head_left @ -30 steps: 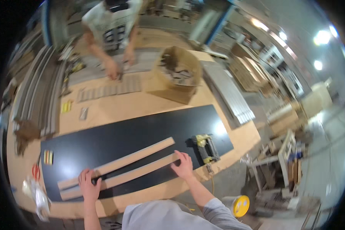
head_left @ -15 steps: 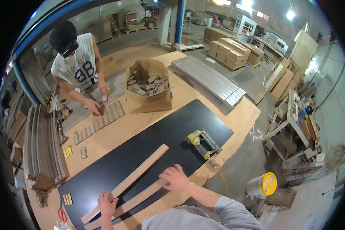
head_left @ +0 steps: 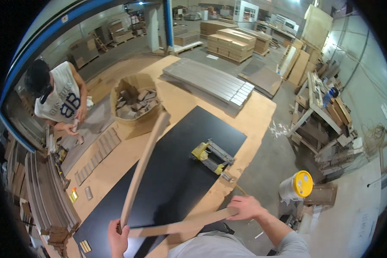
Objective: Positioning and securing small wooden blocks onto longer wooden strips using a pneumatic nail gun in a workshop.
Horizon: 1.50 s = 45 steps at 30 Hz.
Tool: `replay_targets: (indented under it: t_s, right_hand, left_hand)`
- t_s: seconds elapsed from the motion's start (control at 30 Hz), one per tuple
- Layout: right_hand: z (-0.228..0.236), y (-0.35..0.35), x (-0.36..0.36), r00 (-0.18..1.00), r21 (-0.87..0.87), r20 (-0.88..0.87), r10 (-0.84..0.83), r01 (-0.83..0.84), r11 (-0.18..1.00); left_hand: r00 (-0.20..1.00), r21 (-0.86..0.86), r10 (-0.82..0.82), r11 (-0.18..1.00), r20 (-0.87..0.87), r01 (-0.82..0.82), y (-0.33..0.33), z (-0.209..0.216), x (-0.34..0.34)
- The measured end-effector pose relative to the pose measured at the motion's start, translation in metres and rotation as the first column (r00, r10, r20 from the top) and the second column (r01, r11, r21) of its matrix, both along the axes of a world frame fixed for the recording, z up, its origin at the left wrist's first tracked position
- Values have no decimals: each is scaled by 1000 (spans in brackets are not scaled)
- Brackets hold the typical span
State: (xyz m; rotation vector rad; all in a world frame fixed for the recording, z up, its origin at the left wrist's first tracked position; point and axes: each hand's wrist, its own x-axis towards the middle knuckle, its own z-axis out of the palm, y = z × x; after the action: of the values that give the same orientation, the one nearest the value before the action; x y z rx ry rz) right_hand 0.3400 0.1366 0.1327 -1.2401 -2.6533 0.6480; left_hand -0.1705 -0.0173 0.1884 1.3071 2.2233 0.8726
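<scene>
My left hand (head_left: 118, 237) is closed around the lower end of a long wooden strip (head_left: 142, 172), which stands tilted up and away over the black panel (head_left: 180, 172). My right hand (head_left: 246, 207) grips the right end of a second wooden strip (head_left: 182, 226), held roughly level just in front of me. This strip's left end comes up beside my left thumb; I cannot tell whether the left hand holds it too. On the panel beyond my hands lies a yellow and grey nail gun (head_left: 213, 157) with a hose.
Across the table (head_left: 262, 116), a person (head_left: 58, 96) handles small pieces beside a slatted strip (head_left: 98, 157). A cardboard box (head_left: 137, 124) of offcuts and a stack of grey boards (head_left: 208, 81) stand at the far side. A yellow-lidded bucket (head_left: 288, 189) is on the floor at right.
Both strips have come up off the black panel in my hands. The far one now tilts upward; my right hand has moved right to the other one's end. The view has shifted right.
</scene>
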Motion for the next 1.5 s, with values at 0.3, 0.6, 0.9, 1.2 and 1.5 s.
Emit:
replay_targets:
  t_s: [0.3,0.6,0.9,1.2,1.5]
  right_hand:
    - [13,-72,128,684,-84,-142,-716,712,697]
    - [-13,81,176,180,-595,-465,-867,662,456]
    - [33,417,227,566,77,-349,-747,812,579]
    - [33,651,173,679,56,-187,-710,729,682]
    - [26,733,150,724,38,-114,-681,688,725]
  left_hand:
    - [777,22,-142,986,614,164,105,19,49]
    - [645,-67,42,998,763,14,184,-29,140]
    - [628,-276,341,939,700,-203,251,-56,234]
    - [643,-277,447,894,622,-353,305,-41,303]
    - [693,-354,532,845,486,-400,344,-24,326]
